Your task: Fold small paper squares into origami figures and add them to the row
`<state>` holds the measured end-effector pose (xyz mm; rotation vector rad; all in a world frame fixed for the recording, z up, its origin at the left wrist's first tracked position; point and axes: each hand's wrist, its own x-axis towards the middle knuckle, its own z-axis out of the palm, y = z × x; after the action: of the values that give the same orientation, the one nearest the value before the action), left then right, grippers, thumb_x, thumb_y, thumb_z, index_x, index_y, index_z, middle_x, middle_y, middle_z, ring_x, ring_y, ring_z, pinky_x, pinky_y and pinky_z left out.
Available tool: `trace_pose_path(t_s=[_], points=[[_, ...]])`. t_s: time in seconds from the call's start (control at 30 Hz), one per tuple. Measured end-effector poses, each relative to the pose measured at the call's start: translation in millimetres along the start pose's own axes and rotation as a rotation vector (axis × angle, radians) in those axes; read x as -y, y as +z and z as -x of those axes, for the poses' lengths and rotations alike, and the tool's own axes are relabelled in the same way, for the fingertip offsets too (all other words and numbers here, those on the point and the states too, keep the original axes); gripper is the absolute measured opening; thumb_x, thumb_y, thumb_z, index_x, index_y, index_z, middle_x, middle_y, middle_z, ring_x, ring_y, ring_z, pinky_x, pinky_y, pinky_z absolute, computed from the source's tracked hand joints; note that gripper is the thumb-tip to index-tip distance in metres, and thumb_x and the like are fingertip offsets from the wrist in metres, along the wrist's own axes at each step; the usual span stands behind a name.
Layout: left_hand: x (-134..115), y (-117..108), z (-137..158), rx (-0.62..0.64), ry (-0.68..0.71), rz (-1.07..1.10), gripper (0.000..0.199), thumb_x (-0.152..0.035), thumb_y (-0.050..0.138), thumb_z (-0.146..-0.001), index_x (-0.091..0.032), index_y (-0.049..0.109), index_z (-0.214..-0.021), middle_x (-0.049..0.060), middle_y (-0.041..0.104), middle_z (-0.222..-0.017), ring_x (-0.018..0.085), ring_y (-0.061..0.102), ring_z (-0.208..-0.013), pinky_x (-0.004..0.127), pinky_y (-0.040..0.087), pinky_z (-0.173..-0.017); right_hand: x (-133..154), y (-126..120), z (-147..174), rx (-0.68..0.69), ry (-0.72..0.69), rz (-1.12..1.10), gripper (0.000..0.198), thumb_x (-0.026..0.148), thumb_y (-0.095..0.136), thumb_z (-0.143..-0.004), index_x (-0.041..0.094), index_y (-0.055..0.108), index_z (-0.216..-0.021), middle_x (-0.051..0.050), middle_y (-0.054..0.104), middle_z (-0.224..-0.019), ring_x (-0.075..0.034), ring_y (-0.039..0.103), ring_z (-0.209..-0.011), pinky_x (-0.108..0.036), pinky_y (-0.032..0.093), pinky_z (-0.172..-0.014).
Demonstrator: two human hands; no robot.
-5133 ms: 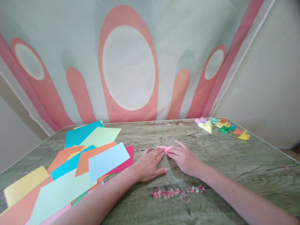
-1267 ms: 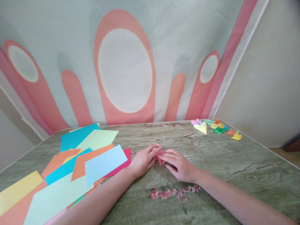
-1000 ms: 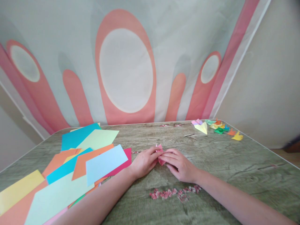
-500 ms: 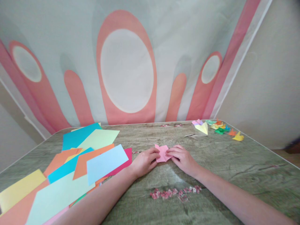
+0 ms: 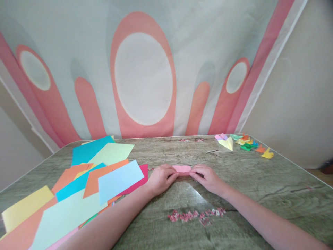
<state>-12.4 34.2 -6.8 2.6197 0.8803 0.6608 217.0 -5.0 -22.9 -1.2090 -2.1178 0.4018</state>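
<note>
A small pink origami paper (image 5: 182, 169) lies between my two hands near the middle of the table, folded into a narrow band. My left hand (image 5: 163, 178) pinches its left end, thumb along the near edge. On the right end, my right hand (image 5: 206, 177) pinches it in the same way. Both ends of the paper are covered by my fingers.
Loose coloured sheets, among them a light blue sheet (image 5: 121, 181), overlap on the left of the wood-patterned table (image 5: 249, 194). A pale yellow paper plane (image 5: 227, 143) and several small folded figures, one a yellow figure (image 5: 267, 153), sit at the far right. Behind hangs a printed backdrop (image 5: 143, 80).
The pink paper has gone from a wider, pointed shape to a narrow strip folded along its near side. My fingers have shifted to its two ends.
</note>
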Motion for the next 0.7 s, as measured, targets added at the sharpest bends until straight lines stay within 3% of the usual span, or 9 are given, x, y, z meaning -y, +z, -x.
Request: trace_pose_path(t_s=[0.23, 0.37, 0.47, 0.53, 0.7], points=[[1, 5, -3, -0.005, -0.182, 0.007, 0.037, -0.036, 0.036, -0.091, -0.017, 0.058, -0.067, 0.002, 0.061, -0.071, 0.013, 0.055, -0.066, 0.022, 0.039, -0.062, 5, -2, -7, 0.017, 0.120, -0.042, 0.024, 0.029, 0.044, -0.088, 0.019, 0.061, -0.075, -0.001, 0.059, -0.071, -0.015, 0.055, -0.069, -0.026, 0.039, -0.065], [2, 9, -6, -0.035, -0.283, 0.048, 0.026, -0.036, 0.041, -0.088, -0.019, 0.059, -0.082, 0.000, 0.061, -0.072, 0.014, 0.055, -0.065, 0.022, 0.039, -0.059, -1, -2, -16, 0.003, 0.157, -0.001, 0.020, 0.025, 0.049, -0.085, 0.018, 0.061, -0.071, -0.002, 0.058, -0.077, -0.014, 0.054, -0.071, -0.025, 0.039, -0.066], [4, 10, -7, -0.047, -0.312, 0.125, 0.024, -0.032, 0.045, -0.086, -0.021, 0.052, -0.106, -0.001, 0.062, -0.079, 0.013, 0.058, -0.069, 0.022, 0.042, -0.064, -7, -2, -25, 0.071, 0.176, 0.024, 0.022, 0.024, 0.051, -0.082, 0.018, 0.060, -0.064, -0.002, 0.058, -0.075, -0.013, 0.053, -0.068, -0.025, 0.038, -0.064], [3, 9, -7, -0.035, -0.313, 0.094, 0.027, -0.032, 0.044, -0.086, -0.021, 0.049, -0.111, 0.000, 0.062, -0.081, 0.014, 0.058, -0.072, 0.024, 0.044, -0.067, -10, -1, -30, 0.119, 0.185, 0.038, 0.023, 0.024, 0.051, -0.081, 0.018, 0.060, -0.062, -0.002, 0.057, -0.071, -0.013, 0.053, -0.066, -0.025, 0.038, -0.063], [-20, -1, 1, -0.096, -0.206, -0.268, 0.037, -0.038, 0.046, -0.085, -0.020, 0.047, -0.117, 0.008, 0.053, -0.114, 0.024, 0.049, -0.105, 0.038, 0.038, -0.090, -12, 5, -33, 0.110, 0.217, 0.086, 0.017, 0.024, 0.053, -0.079, 0.017, 0.061, -0.066, -0.002, 0.057, -0.069, -0.013, 0.052, -0.064, -0.025, 0.037, -0.060]])
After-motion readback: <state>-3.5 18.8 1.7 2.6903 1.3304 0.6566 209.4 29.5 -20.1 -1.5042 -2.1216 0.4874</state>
